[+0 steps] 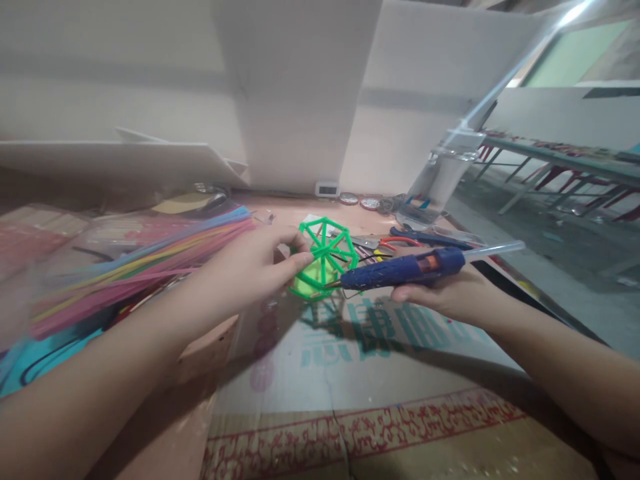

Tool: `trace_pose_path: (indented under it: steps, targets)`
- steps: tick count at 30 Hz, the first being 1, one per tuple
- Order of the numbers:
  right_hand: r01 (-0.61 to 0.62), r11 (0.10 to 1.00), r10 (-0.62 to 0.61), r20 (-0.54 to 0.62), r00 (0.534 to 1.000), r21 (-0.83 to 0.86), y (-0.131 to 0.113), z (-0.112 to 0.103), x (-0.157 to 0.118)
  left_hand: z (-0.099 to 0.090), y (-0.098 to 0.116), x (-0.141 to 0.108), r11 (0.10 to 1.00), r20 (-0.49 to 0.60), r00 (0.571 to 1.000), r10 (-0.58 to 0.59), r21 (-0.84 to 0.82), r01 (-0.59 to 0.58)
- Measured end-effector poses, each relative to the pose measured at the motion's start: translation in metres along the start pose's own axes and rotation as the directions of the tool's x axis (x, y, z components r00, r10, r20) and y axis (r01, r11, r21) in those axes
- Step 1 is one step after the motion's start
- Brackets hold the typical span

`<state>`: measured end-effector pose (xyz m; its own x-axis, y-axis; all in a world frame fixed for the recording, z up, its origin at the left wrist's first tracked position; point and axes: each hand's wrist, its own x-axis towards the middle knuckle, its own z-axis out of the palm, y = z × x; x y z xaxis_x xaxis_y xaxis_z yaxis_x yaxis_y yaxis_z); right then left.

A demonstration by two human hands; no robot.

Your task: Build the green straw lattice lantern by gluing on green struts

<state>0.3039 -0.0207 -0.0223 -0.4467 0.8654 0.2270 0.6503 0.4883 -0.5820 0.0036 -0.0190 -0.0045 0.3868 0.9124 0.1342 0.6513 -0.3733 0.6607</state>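
Note:
Between my hands is a green wheel-shaped frame (pixel 324 252) built from thin sticks, with spokes meeting at a hub and an outer ring. My left hand (pixel 273 263) pinches its left side between thumb and fingers. In my right hand (pixel 440 290) lies a blue glue gun (pixel 400 270), a clear glue stick poking out of its back end. Its nozzle points left, at or very close to the lower right rim of the frame. A yellow-green surface shows behind the lower spokes. The fingers of my right hand are partly hidden behind the glue gun.
A bundle of coloured sticks (pixel 145 260) lies at left. Orange-handled pliers (pixel 397 241) and other tools sit behind the glue gun. A clear plastic container (pixel 440 177) stands at back right, and a small white digital display (pixel 327 189) by the wall. Printed cardboard (pixel 285 380) covers the tabletop.

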Motion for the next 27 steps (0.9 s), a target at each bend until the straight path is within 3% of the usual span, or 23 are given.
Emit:
trace_pose_path:
  steps: [12,27]
  targets:
    - [-0.018,0.999,0.017,0.025,1.0,0.036,-0.003,0.0,0.0,0.001,0.0,0.001,1.0,-0.015,1.0,0.011,0.015,-0.011]
    - [0.069,0.998,-0.069,-0.014,0.998,-0.01,-0.012,-0.003,-0.003,0.0,-0.002,0.001,1.0,-0.019,1.0,0.004,0.002,-0.004]
